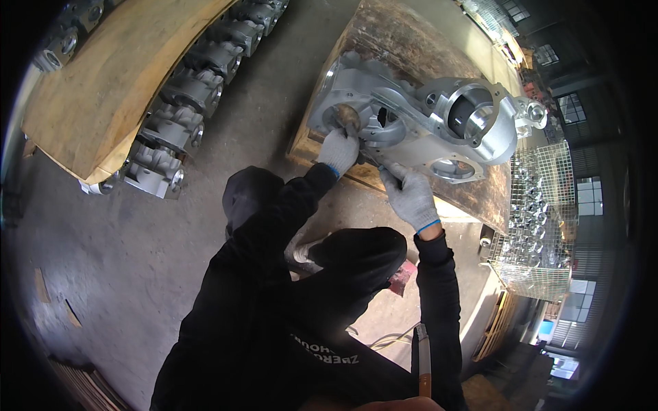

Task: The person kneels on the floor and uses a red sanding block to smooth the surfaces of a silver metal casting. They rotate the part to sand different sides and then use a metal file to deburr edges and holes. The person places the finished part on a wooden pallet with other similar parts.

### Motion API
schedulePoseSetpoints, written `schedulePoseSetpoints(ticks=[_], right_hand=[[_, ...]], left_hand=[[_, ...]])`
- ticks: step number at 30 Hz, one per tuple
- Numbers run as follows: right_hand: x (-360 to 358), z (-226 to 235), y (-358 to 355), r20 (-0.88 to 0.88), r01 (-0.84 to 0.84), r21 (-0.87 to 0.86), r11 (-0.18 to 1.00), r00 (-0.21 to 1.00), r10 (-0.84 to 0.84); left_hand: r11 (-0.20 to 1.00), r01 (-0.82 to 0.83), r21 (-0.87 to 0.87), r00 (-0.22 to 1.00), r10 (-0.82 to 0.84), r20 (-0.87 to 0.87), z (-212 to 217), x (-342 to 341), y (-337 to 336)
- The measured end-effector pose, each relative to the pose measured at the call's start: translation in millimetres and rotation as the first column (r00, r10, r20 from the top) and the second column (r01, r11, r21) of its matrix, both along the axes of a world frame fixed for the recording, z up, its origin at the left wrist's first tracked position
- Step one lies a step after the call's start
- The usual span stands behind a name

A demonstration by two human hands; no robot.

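Note:
A large silver-grey metal casting (411,127) with round bores and flanges lies on a worn wooden board in front of me. My left hand (338,149), in a pale knit glove, is closed at the casting's near left edge, beside a round bore. A dark thing shows between the two hands, partly covered by the fingers; its kind is unclear. My right hand (411,196), gloved the same way, has its fingers pressed together at the casting's near lower edge. What those fingers hold, if anything, is hidden.
A wooden-topped stand (439,41) bears the casting. To the left, several similar castings (181,109) line up beside a plywood sheet (113,82). Wire mesh cages (531,219) with metal parts stand at right. A hose (391,339) lies on the floor; a cigarette (423,356) shows low in view.

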State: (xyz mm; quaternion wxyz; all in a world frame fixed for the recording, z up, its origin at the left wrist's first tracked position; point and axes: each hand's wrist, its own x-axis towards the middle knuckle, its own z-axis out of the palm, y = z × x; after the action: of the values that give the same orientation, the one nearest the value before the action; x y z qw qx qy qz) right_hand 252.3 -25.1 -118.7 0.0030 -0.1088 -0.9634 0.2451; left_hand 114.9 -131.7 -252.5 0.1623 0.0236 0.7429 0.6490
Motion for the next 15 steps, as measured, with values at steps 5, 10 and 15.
schedulePoseSetpoints(ticks=[5,10,15], right_hand=[[-2.8,41.5,12.9,0.151,-0.128,0.231,0.965,0.984,0.094],[-13.0,51.2,13.0,0.156,-0.171,0.222,0.96,0.978,0.138],[-14.7,56.9,17.5,0.129,-0.241,0.269,0.933,0.969,0.213]], left_hand=[[0.996,0.003,0.09,0.999,-0.007,0.04,12.6,28.0,7.7],[0.969,-0.009,0.247,0.983,-0.037,0.182,13.0,22.8,6.0],[0.983,0.021,0.18,0.988,-0.049,0.149,6.5,15.5,13.7]])
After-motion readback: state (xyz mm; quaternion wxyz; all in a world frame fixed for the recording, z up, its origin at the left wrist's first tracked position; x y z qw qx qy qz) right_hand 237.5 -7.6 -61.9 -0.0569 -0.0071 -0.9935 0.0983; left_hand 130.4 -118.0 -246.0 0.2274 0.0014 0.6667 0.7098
